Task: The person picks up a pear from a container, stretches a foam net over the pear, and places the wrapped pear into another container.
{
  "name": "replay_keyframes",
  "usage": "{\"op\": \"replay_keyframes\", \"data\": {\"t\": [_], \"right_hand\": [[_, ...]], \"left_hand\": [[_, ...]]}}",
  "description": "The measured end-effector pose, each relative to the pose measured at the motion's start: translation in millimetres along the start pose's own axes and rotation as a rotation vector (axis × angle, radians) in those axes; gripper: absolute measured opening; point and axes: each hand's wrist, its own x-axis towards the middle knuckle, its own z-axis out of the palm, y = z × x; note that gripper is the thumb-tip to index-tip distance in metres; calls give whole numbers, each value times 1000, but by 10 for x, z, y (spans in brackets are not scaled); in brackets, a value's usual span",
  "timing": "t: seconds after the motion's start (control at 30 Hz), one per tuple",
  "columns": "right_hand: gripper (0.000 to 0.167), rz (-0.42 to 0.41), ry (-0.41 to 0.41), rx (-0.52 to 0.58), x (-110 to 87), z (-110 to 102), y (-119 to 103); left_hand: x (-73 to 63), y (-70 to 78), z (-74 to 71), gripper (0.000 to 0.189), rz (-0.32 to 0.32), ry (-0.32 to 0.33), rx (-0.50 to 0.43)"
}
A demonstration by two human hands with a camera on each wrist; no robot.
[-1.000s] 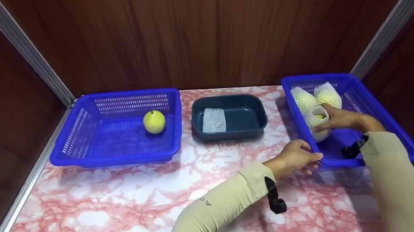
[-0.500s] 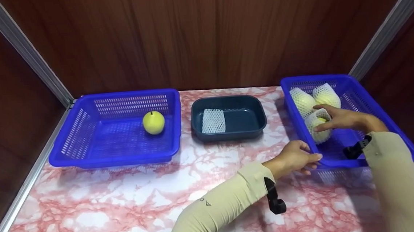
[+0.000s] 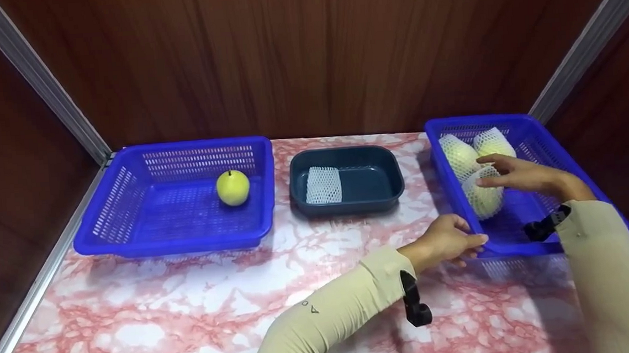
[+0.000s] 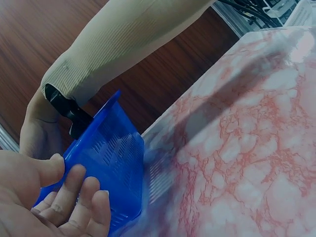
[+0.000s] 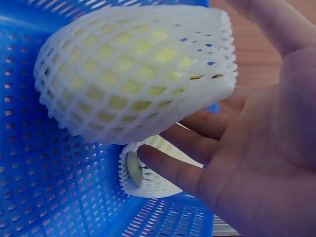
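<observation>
My right hand point(image 3: 530, 177), fingers spread, hovers at the upper end of a pear in a white foam net point(image 3: 485, 203) inside the right blue basket point(image 3: 482, 119). In the right wrist view the netted pear point(image 5: 123, 74) lies against the basket's mesh, beside the open palm. Two more netted pears, one on the left point(image 3: 459, 158) and one on the right point(image 3: 494, 143), sit behind it. My left hand point(image 3: 443, 239) pinches the basket's near left corner. The left wrist view shows its thumb over the rim and its fingers point(image 4: 98, 207) along the outer wall.
A dark oblong tray point(image 3: 350, 207) in the middle holds one flattened foam net point(image 3: 323, 186). Another blue basket point(image 3: 175, 245) on the left contains a bare yellow-green pear point(image 3: 233, 188). Wood-grain panels point(image 3: 306, 61) enclose the back and sides of the marbled tabletop point(image 3: 191, 312).
The right hand has let go of the netted pear and drawn slightly back to the right. That pear has tipped over, its net's opening turning away. The left hand keeps its grip on the basket.
</observation>
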Motion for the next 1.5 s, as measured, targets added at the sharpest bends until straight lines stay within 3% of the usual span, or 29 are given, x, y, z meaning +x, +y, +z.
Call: {"op": "replay_keyframes", "data": {"t": [0.2,0.47,0.57,0.7,0.87,1.07,1.17,1.3,1.5], "right_hand": [[71,-40,68,-8,-9,5,-80],[64,-80,228,-8,-39,-9,-263],[53,-151,316,-15,-46,-12,-313],[37,-244,422,15,-74,-8,-374],[23,-303,507,68,-112,-8,-511],[15,-313,547,64,-180,25,-732],[14,-311,523,100,-212,48,-843],[14,-295,491,128,-247,98,-971],[16,-264,446,150,-272,216,-1192]], "left_hand": [[-16,17,-39,28,3,16,92],[-70,70,-171,30,42,59,385],[-107,156,-256,28,58,35,478],[-159,287,-430,24,91,-49,603],[-235,504,-740,14,137,-173,670],[-336,786,-1205,27,191,-501,747],[-393,893,-1435,31,230,-581,766],[-463,1000,-1749,31,258,-561,762],[-599,1135,-2344,34,229,-430,745]]}}
